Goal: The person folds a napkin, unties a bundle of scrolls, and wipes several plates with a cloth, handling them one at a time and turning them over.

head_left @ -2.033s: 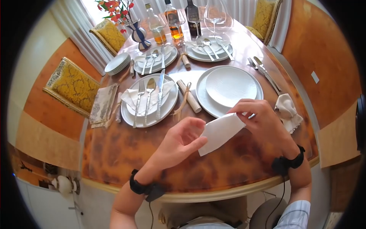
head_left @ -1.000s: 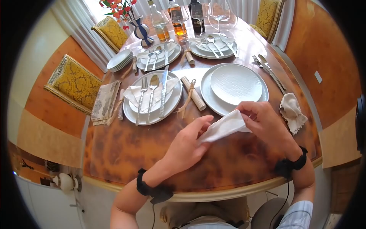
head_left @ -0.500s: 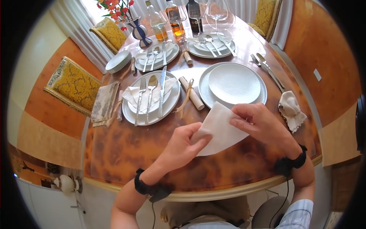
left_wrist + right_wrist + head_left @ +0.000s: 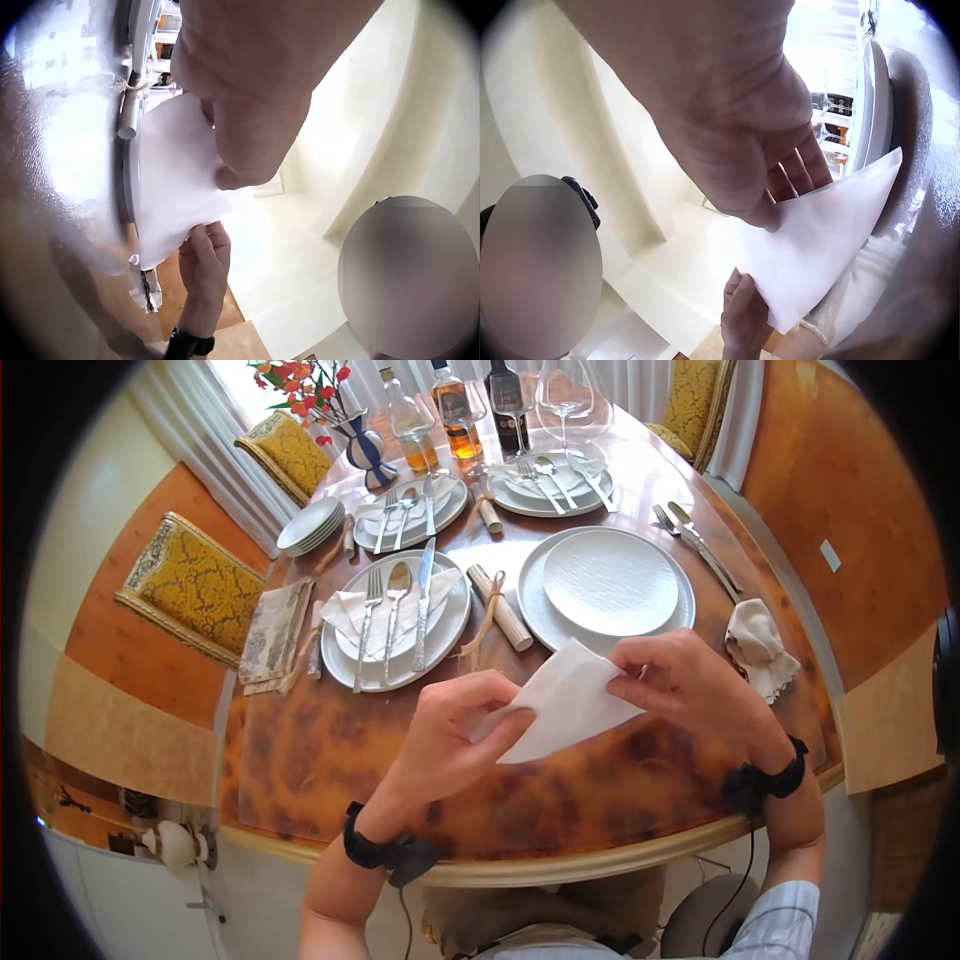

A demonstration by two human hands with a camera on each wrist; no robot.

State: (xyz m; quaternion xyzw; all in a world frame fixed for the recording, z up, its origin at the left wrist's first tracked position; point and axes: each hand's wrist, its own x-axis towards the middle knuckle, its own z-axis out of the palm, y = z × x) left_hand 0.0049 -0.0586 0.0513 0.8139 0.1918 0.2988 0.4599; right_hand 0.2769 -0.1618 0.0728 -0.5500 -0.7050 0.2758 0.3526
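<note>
Between both hands a folded white napkin (image 4: pixel 570 705) is held up above the near part of the table. My left hand (image 4: pixel 445 735) pinches its left edge between thumb and fingers. Its right edge is pinched by my right hand (image 4: pixel 685 680), thumb toward me. In the right wrist view the napkin (image 4: pixel 825 232) spreads as a flat, pointed shape below the right palm. Just beyond the napkin lies a large plate with a smaller white plate (image 4: pixel 610 580) on it, nothing on top.
Left of it, a plate setting (image 4: pixel 460 620) carries a napkin, fork, spoon and knife. A twine-tied roll (image 4: pixel 500 608) lies between the settings. At right are a fork and knife (image 4: pixel 705 550) and a bunched cloth napkin (image 4: pixel 757 645). Bottles, glasses and a vase (image 4: pixel 368 452) stand farther back.
The napkin went from a narrow strip held by the right hand to a wider folded piece gripped at both sides. The left hand closed on its left edge, then shifted slightly left.
</note>
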